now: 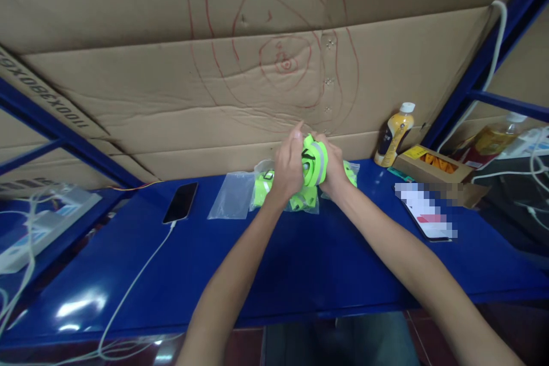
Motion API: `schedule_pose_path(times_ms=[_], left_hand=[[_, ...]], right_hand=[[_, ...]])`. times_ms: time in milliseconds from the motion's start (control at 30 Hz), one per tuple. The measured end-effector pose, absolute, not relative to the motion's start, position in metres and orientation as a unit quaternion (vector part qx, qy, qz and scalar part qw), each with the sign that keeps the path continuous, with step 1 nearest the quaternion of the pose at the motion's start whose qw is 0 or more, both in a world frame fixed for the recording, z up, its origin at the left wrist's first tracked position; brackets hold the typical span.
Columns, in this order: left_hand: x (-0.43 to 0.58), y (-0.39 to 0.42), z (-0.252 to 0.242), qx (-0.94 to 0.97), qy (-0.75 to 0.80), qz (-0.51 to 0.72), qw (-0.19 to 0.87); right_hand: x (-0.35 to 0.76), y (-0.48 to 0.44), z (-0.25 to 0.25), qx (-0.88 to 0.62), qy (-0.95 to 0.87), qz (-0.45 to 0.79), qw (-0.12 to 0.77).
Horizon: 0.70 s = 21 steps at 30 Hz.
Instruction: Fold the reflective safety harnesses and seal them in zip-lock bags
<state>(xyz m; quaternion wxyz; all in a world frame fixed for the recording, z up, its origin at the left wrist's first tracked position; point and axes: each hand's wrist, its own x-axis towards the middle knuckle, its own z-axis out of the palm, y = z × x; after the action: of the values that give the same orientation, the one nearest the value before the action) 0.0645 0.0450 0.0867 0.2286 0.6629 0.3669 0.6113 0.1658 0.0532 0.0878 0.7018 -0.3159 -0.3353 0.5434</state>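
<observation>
Between my two hands is a folded bundle of fluorescent yellow-green reflective strap [316,161] with a grey stripe and a bit of black on it. My left hand [289,163] is closed on its left side, the thumb pointing up. My right hand [335,167] wraps its right side, fingers mostly hidden behind the bundle. Below and around the hands lie clear plastic bags with more of the same green strap, one bag [262,187] at the left and another [305,200] under the bundle. A flat clear plastic bag [231,195] rests left of these.
A phone [180,203] on a white cable lies at the left of the blue table [300,263]. At the right are a yellow drink bottle [395,134], an open cardboard box [435,166] and a second phone [424,214]. A cardboard wall [150,91] stands behind. Power strips with cables are at both sides.
</observation>
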Motion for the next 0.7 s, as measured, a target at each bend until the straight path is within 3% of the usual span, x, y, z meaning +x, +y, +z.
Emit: schedule_pose_path(times_ms=[100, 200, 500, 600, 700], left_hand=[[0.083, 0.034, 0.082, 0.599, 0.386, 0.682, 0.162], [0.101, 0.02, 0.08, 0.603, 0.398, 0.675, 0.149], [0.072, 0.003, 0.059, 0.583, 0.381, 0.672, 0.251], [0.076, 0.0, 0.04, 0.551, 0.399, 0.689, 0.25], [0.085, -0.002, 0.026, 0.529, 0.416, 0.697, 0.248]], right_hand=[[0.171, 0.066, 0.08, -0.36, -0.3, 0.479, 0.743], [0.175, 0.068, 0.072, -0.379, -0.326, 0.416, 0.76], [0.181, 0.006, 0.053, -0.335, -0.482, 0.408, 0.7], [0.185, 0.0, 0.037, -0.374, -0.47, 0.346, 0.721], [0.188, 0.001, 0.025, -0.39, -0.427, 0.374, 0.726]])
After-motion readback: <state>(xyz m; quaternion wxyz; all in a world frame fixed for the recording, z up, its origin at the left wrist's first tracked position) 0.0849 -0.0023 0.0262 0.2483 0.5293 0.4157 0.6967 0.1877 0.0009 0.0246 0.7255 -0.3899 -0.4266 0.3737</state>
